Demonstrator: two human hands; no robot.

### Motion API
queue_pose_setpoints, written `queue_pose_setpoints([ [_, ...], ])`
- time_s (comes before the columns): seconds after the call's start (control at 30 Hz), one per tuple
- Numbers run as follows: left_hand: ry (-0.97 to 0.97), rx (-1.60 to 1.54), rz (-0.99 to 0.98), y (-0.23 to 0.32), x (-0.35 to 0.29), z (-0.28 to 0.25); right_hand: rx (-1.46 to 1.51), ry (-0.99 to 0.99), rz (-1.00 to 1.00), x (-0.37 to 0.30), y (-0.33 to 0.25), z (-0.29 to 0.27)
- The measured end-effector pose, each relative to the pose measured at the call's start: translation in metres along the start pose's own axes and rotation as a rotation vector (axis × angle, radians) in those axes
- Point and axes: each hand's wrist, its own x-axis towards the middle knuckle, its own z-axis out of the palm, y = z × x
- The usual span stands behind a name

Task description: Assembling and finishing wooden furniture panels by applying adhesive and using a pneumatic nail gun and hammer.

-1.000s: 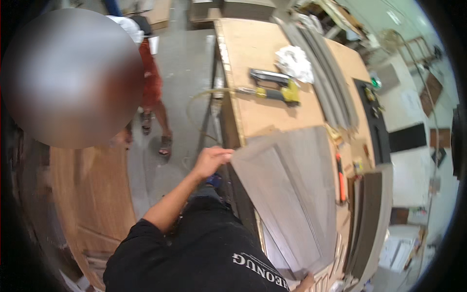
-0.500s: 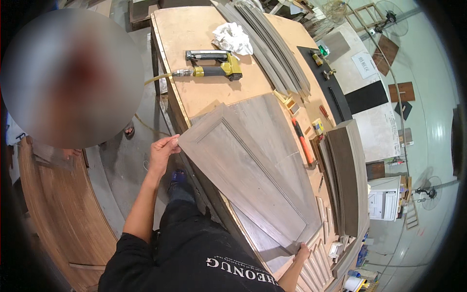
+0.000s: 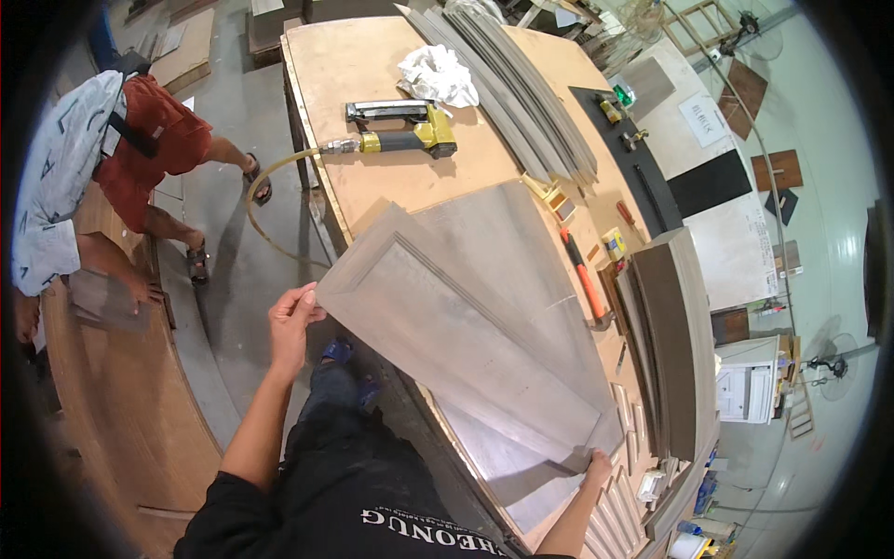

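Between the 2 hands (image 3: 291, 328), 1 grey panel (image 3: 456, 335), 1 end at each

Woodworking shop, framed panel (image 3: 456, 331), nail gun (image 3: 402, 141), workbench (image 3: 326, 70), perhaps a fan (image 3: 829, 366)

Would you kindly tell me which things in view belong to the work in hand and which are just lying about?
In the work, it seems:
panel, held by the left hand and right hand
board beneath it
bench

Apparently just lying about, untouched:
nail gun
white cloth
grey strips
orange-handled tool
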Motion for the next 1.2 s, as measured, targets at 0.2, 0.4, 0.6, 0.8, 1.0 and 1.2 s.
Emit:
queue_pose_setpoints([
  [0.2,-0.194,0.162,0.011,0.016,-0.005,-0.016,-0.23,0.045,-0.693,-0.104,-0.147,0.081],
  [0.4,-0.297,0.236,0.054,0.012,0.013,-0.033,0.019,-0.77,-1.103,-0.298,-0.294,0.217],
  [0.6,-0.34,0.164,0.237,0.0,0.025,-0.034,-0.067,-0.68,-1.255,-0.32,-0.303,0.266],
  [0.8,-0.331,0.255,0.415,-0.001,0.029,-0.031,-0.032,-0.639,-1.244,-0.324,-0.307,0.272],
  [1.0,-0.325,0.298,0.443,-0.002,0.029,-0.033,-0.054,-0.629,-1.296,-0.324,-0.306,0.272],
  [1.2,-0.343,0.329,0.409,0.006,0.03,-0.034,-0.065,-0.664,-1.243,-0.326,-0.315,0.275],
])
